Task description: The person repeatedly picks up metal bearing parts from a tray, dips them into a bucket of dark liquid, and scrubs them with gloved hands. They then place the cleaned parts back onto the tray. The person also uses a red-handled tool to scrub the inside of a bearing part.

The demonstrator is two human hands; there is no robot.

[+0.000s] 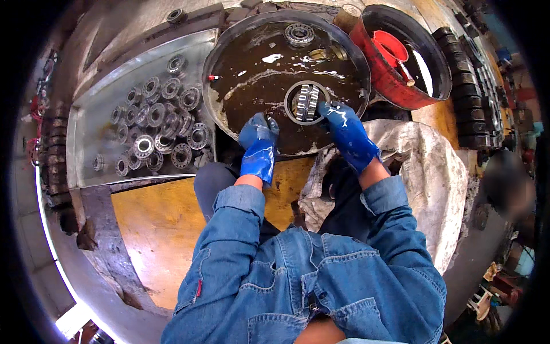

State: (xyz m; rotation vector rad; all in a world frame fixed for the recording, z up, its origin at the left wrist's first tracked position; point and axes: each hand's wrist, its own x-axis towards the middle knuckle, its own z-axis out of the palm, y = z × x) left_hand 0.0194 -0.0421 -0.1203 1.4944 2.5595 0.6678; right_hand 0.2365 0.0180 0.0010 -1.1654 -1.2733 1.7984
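Observation:
A roller bearing [307,103] is over the near part of a round basin [207,100] of dark brown liquid. Its roller set is turned inside the outer ring, so the rows of rollers show. My right hand [347,133], in a wet blue rubber glove, grips the ring's right edge. Left of the bearing, my left hand [259,146], gloved alike, is closed near the basin's front rim, apart from the ring. Whatever its curled fingers hold, if anything, is hidden. Another bearing [299,35] lies at the basin's far side, with brass-coloured parts [318,54] nearby.
To the left, a metal tray [86,150] holds a heap of bearings [156,114]. A red tub [375,86] at the back right contains dark liquid and a red scoop [391,48]. Dark parts [467,86] line the right side. A stained white sack [427,166] lies beside my right arm.

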